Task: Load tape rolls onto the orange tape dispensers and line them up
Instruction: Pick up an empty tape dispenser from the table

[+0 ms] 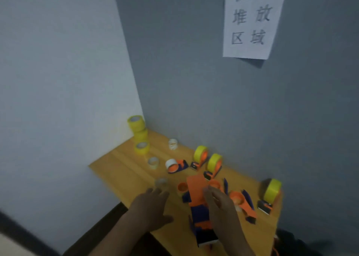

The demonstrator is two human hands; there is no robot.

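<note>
Looking down at the wooden table point(120, 164) set into a corner between a white wall and a grey wall, we see our left hand point(153, 207) hovering above the near left part of the tabletop with its fingers spread and relaxed, holding nothing, its fingertips close to a small blurred clear tape roll point(161, 182). Our right hand point(221, 207) grips the unloaded orange and dark blue plastic tape dispenser point(198, 199) in the middle of the near edge, fingers curled around its upper part. Two more empty orange dispensers lie just beside it, one point(242, 203) to its right on its side. Along the grey wall stand three dispensers carrying yellow tape rolls: two point(201, 155) point(213, 165) near the middle of the back edge and a third point(271, 193) at the right edge. A dispenser with a white roll point(175, 166) lies left of them. In the far left corner a stack of yellow tape rolls point(138, 133) rises against the white wall, with a whitish roll point(172, 144) and a pale roll point(153, 163) nearby. A white paper sign point(252, 20) with printed characters hangs on the grey wall above.
</note>
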